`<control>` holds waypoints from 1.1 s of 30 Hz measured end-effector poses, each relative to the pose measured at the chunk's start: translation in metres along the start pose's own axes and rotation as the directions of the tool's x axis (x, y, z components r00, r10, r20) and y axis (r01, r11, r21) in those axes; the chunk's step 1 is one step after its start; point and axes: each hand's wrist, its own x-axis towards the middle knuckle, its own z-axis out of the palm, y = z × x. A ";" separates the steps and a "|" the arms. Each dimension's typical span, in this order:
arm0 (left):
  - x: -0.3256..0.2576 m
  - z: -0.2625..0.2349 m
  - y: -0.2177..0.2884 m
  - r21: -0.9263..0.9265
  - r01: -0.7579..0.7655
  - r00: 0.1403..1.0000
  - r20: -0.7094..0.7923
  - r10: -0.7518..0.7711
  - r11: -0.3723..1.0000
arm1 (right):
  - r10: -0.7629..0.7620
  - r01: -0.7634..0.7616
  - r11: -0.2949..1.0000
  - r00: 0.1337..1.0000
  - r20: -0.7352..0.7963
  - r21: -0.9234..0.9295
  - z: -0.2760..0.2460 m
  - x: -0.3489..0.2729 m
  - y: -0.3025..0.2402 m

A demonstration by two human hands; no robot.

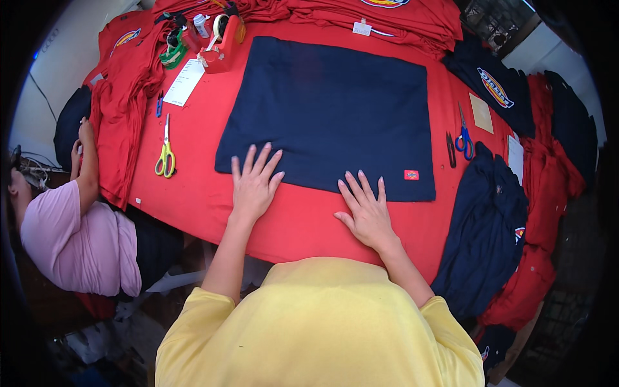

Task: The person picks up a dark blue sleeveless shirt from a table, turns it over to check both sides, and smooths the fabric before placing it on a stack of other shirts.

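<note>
At my far left a co-worker in a pink shirt (pixel 80 235) sits beside a heap of red garments (pixel 126 122), which hangs over the table's edge, probably because the pile is too long for it. Next come blue thread snips (pixel 159 105) and yellow-handled scissors (pixel 166 158), the latter with blades pointing away from me and handles toward me, so I could likely pick them up easily. Beyond them, a white paper slip (pixel 184 82) lies by the red tape dispenser (pixel 221 53). In front of me the navy fabric panel (pixel 329 109) lies flat on the red tablecloth (pixel 303 229), seemingly spread so its whole face shows. My left hand (pixel 253 186) rests palm down, fingers fanned over its near edge, gripping nothing; I judge that this steadies the cloth. My right hand (pixel 366 216) is spread too, holding nothing, its fingertips at the same edge and its thumb over the red cover. The small red label (pixel 411 175) sits near the panel's right corner, uncovered by my fingers. Farther right, dark thread snips (pixel 451 150) and blue-handled scissors (pixel 464 140) lie just off the panel, presumably within reach, before the crumpled navy garments (pixel 485 226).
</note>
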 end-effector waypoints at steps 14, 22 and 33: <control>-0.017 0.003 0.024 -0.021 -0.141 0.981 0.133 0.142 0.990 | 0.005 -0.006 0.998 1.000 0.024 0.065 -0.004 -0.018 0.013; -0.042 0.007 -0.060 -0.050 0.280 0.942 -0.180 -0.284 0.959 | 0.238 -0.180 0.957 0.936 -0.260 0.227 -0.023 -0.095 0.069; -0.013 0.001 0.075 -0.396 -0.416 0.909 -0.145 0.391 0.819 | 0.448 -0.362 0.894 0.693 -0.565 0.265 -0.034 -0.050 0.103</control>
